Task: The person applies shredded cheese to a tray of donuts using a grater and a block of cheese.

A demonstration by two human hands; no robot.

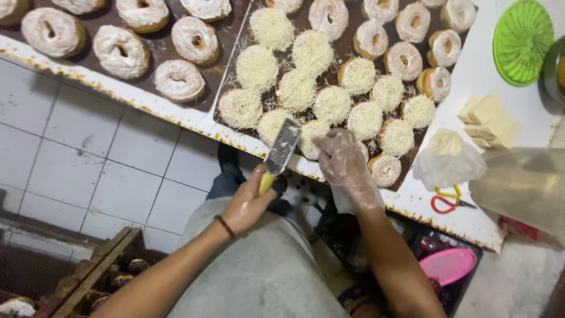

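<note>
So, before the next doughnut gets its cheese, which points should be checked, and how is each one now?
1. Grater gripped firmly: ok, the left hand is closed around its yellow handle.
2. Grater positioned over the tray: ok, its blade is at the near edge, beside a doughnut already topped.
3. Right hand gloved: ok, a clear plastic glove covers it.
4. Cheese in the right hand: cannot tell, the glove hides what the fingers hold.
5. More cheese available: ok, pale cheese blocks lie on the white table to the right.
6. Doughnuts left to top: ok, a plain iced doughnut sits beside the right hand.
</note>
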